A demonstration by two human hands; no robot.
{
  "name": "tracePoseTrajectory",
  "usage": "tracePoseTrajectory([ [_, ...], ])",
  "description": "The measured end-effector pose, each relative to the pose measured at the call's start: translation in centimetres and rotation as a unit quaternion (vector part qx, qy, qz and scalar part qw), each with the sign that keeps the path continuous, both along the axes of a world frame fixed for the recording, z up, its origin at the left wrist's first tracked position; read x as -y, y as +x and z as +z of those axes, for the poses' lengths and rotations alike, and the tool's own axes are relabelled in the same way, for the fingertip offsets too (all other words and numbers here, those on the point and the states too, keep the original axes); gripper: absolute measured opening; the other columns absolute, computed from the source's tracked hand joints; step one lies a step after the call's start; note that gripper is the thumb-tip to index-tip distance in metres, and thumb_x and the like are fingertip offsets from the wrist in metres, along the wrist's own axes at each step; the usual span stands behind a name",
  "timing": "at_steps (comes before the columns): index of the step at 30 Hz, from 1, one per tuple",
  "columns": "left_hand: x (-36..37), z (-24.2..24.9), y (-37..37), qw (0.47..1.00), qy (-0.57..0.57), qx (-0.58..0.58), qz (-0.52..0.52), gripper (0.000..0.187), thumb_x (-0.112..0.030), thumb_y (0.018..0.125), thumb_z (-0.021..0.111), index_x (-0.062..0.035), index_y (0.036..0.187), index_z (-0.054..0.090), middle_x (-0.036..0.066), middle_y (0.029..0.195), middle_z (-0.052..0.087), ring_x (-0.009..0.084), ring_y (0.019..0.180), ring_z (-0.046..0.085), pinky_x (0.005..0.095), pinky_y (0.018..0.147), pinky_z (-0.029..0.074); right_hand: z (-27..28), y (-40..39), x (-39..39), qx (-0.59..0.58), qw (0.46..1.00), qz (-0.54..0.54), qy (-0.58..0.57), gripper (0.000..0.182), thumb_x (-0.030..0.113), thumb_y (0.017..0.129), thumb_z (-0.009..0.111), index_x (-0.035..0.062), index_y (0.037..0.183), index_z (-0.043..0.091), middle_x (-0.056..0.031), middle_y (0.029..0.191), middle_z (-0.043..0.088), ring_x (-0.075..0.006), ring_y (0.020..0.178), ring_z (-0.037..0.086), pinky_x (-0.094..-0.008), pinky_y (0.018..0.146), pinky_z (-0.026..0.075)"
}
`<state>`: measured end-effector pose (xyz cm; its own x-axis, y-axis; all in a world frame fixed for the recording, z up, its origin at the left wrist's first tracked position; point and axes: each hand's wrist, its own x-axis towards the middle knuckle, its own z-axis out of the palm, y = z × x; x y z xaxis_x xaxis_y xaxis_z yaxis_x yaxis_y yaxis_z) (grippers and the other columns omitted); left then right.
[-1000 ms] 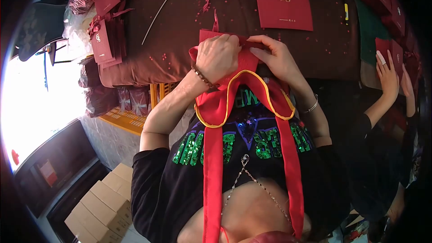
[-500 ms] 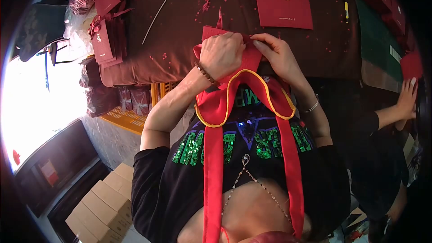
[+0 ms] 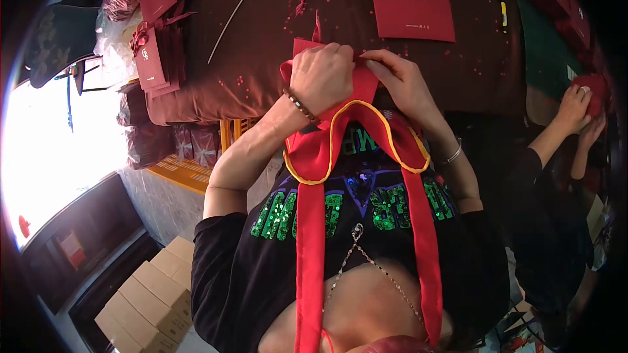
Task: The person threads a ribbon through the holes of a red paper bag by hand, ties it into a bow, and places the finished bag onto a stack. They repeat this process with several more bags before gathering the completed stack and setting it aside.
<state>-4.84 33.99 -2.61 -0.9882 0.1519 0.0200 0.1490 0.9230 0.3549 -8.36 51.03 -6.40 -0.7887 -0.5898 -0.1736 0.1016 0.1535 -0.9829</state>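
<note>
Far L: stack of dark-red paper bags w/ red ribbon bows (image 3: 150, 62) on brown satin tablecloth (image 3: 261, 72); then thin grey curved rod (image 3: 231, 23), lying apart. Ctr: L hand (image 3: 320, 75) curled shut over flat red paper item (image 3: 365, 84), which sits at tbl's near edge; thin red ribbon loop (image 3: 317, 26) sticks up behind. R hand (image 3: 399, 82) at item's R side, thumb + forefinger nearly meeting; can't tell if anything's pinched. Step (my read): fine fingerwork on item, prob. ribbon. Next move calls for steady L hold, precise R fingertips. Beyond: square dark-red card, gold lettering (image 3: 412, 3); yellow marker (image 3: 504, 14). Far R: co-worker's hand (image 3: 573, 111) on red obj., details unclear.
</note>
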Motion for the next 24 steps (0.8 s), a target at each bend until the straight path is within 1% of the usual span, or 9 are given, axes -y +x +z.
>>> tracePoseTrajectory([
  [5,-0.2,-0.6,0.3,0.997,-0.011,-0.079,-0.022,0.013,-0.015,0.077,0.059,-0.0026,0.074,0.057,0.014,0.071,0.059,0.0301,0.068,0.061,0.0398,0.059,0.048,-0.2,0.0,-0.1,0.003,1.0,0.003,-0.006,0.027,0.011,0.092,0.05,-0.0022,0.114,0.055,-0.0074,0.101,0.062,-0.0092,0.094,0.056,-0.0228,0.08,0.046],
  [7,0.2,-1.0,0.6,0.994,0.08,-0.075,-0.021,0.012,-0.016,0.078,0.062,-0.0046,0.079,0.059,0.013,0.073,0.06,0.0297,0.07,0.06,0.0404,0.057,0.047,0.0,0.2,-0.3,0.019,0.999,-0.004,-0.029,0.027,0.011,0.091,0.051,-0.0024,0.115,0.055,-0.0075,0.1,0.063,-0.0092,0.094,0.056,-0.023,0.08,0.046],
  [10,0.8,-0.7,0.7,0.992,0.12,-0.022,-0.022,0.012,-0.017,0.077,0.064,-0.0052,0.079,0.06,0.012,0.072,0.06,0.0294,0.068,0.06,0.0388,0.058,0.047,0.6,0.3,-0.2,0.005,1.0,0.004,-0.02,0.027,0.01,0.09,0.053,-0.0013,0.114,0.055,-0.0072,0.097,0.064,-0.0092,0.091,0.057,-0.0235,0.078,0.047],
  [13,0.9,-0.4,0.8,0.994,0.094,-0.057,-0.026,0.013,-0.018,0.076,0.065,-0.0058,0.078,0.059,0.01,0.071,0.059,0.0289,0.066,0.06,0.0382,0.057,0.047,0.9,0.3,0.2,-0.024,0.999,0.0,0.021,0.023,0.009,0.088,0.054,-0.0008,0.109,0.055,-0.0099,0.092,0.064,-0.0115,0.086,0.06,-0.0251,0.074,0.048],
  [15,0.7,-0.6,0.9,0.993,0.086,-0.079,-0.028,0.013,-0.018,0.076,0.065,-0.006,0.078,0.059,0.01,0.07,0.059,0.0287,0.066,0.06,0.0382,0.057,0.047,1.1,0.6,0.3,-0.123,0.992,-0.011,0.04,0.02,0.008,0.088,0.054,-0.0006,0.105,0.053,-0.014,0.091,0.064,-0.0169,0.082,0.064,-0.0274,0.07,0.049],
  [16,0.6,-0.8,0.9,0.992,0.073,-0.101,-0.031,0.012,-0.017,0.075,0.066,-0.0069,0.077,0.059,0.009,0.07,0.059,0.0275,0.065,0.059,0.037,0.057,0.046,1.1,0.7,0.3,-0.122,0.992,-0.01,0.041,0.02,0.008,0.088,0.054,-0.0006,0.105,0.053,-0.014,0.091,0.064,-0.0169,0.082,0.064,-0.0274,0.07,0.049],
  [18,0.6,-1.0,0.9,0.99,0.058,-0.123,-0.031,0.011,-0.016,0.074,0.066,-0.0078,0.076,0.059,0.008,0.069,0.058,0.0264,0.063,0.058,0.0359,0.057,0.044,0.7,0.7,0.5,-0.153,0.987,-0.017,0.048,0.019,0.008,0.087,0.054,-0.0011,0.104,0.052,-0.0174,0.09,0.063,-0.0238,0.082,0.065,-0.03,0.067,0.049],
  [20,0.6,-0.8,1.0,0.99,-0.005,-0.137,-0.044,0.011,-0.016,0.072,0.066,-0.0113,0.075,0.057,0.003,0.073,0.054,0.0204,0.068,0.056,0.0329,0.063,0.04,0.7,0.7,0.4,-0.158,0.986,-0.016,0.051,0.019,0.009,0.087,0.054,-0.001,0.104,0.051,-0.0175,0.09,0.063,-0.0256,0.083,0.065,-0.0307,0.067,0.049],
  [24,1.4,-0.8,0.1,0.977,0.006,-0.203,-0.06,0.013,-0.016,0.07,0.067,-0.0133,0.076,0.057,0.0,0.081,0.054,0.0186,0.077,0.054,0.0341,0.072,0.036,1.5,0.3,0.7,-0.151,0.986,0.007,0.069,0.02,0.008,0.086,0.054,-0.0013,0.103,0.052,-0.0183,0.09,0.063,-0.029,0.083,0.064,-0.0325,0.068,0.049],
])
